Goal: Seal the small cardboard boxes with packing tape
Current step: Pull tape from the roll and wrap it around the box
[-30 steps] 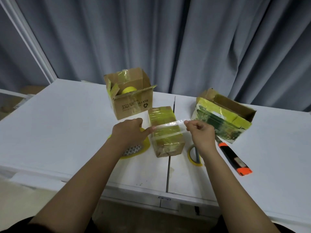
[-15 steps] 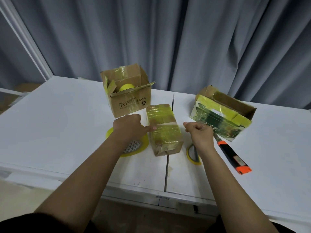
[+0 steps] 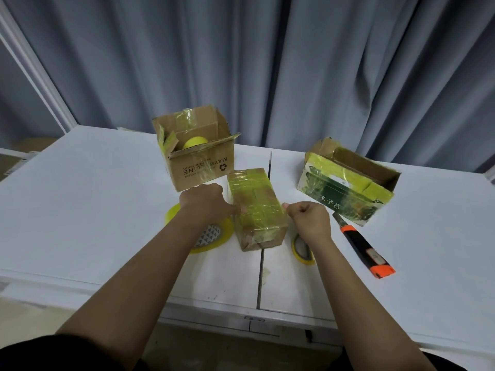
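Since a second ago, the strip stretched between the hands is laid down across the box, and both hands are brought against its sides. The left hand is pressed to the left side, thumb on the tape; whether its fingers are curled cannot be told. The right hand is curled into a fist at the right edge; a pinch on the tape cannot be confirmed. The box, wrapped in glossy yellowish tape, lies mid-surface, between a tape roll and a knife.
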